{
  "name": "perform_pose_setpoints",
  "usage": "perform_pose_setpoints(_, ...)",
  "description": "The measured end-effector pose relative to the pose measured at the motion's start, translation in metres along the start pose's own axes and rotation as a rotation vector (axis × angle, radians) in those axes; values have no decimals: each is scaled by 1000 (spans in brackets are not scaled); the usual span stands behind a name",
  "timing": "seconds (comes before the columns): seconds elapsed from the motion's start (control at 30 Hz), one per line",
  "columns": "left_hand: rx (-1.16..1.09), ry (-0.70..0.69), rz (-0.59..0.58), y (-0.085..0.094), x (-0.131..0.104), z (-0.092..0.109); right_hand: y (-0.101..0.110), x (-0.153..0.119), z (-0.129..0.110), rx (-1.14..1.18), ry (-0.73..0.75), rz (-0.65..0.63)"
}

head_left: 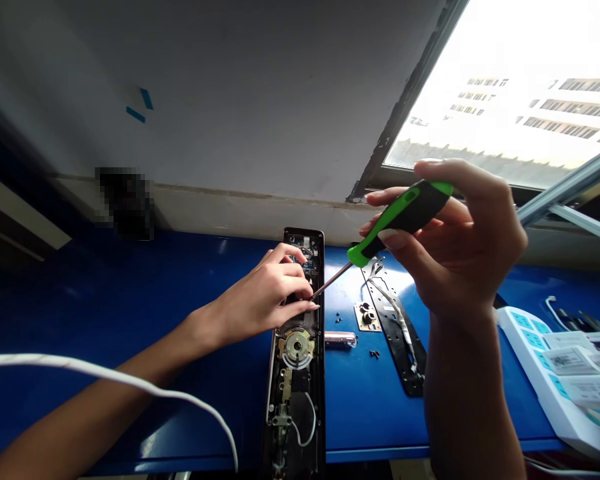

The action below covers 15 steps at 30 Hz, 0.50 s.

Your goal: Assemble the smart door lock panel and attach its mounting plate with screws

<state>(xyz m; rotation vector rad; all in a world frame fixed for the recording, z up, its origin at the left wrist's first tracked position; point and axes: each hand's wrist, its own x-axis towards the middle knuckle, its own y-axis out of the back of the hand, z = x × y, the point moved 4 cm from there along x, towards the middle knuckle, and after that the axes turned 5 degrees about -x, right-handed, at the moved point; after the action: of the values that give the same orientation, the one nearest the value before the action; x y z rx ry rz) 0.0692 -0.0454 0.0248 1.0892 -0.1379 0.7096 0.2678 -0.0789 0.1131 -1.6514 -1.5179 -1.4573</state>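
My right hand [460,240] is wrapped around the green and black handle of a screwdriver [397,217], held tilted. Its metal shaft slopes down to the left, and the tip is hidden by my left fingers. Beneath lies a long, narrow black device housing [321,380] with its inside exposed, showing a circuit board [307,257], a round metal part [297,347] and a thin white wire [314,427]. Over the housing's upper middle, my left hand [277,290] has its thumb and fingertips drawn together at the shaft's end. What they pinch is too small to make out.
Right of the housing lie small screws [375,354], a metal plate [367,317], a wrapped cylindrical piece [341,340] and a long black panel [400,333] with a cable. A white power strip [535,360] stands farther right. A white cable [170,390] crosses at left.
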Motion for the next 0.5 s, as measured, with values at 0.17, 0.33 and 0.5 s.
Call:
perform_pose_setpoints(0.17,0,-6,55,-1,-1,-1,1,0,6,-19,-19,94)
perform_pose_setpoints(0.33,-23,3,113,-1,-1,-1,2,-2,14,-36,-73,154)
perform_pose_setpoints(0.5,7,22,152,-3,0,-2,-6,-3,9,61,-224,-23)
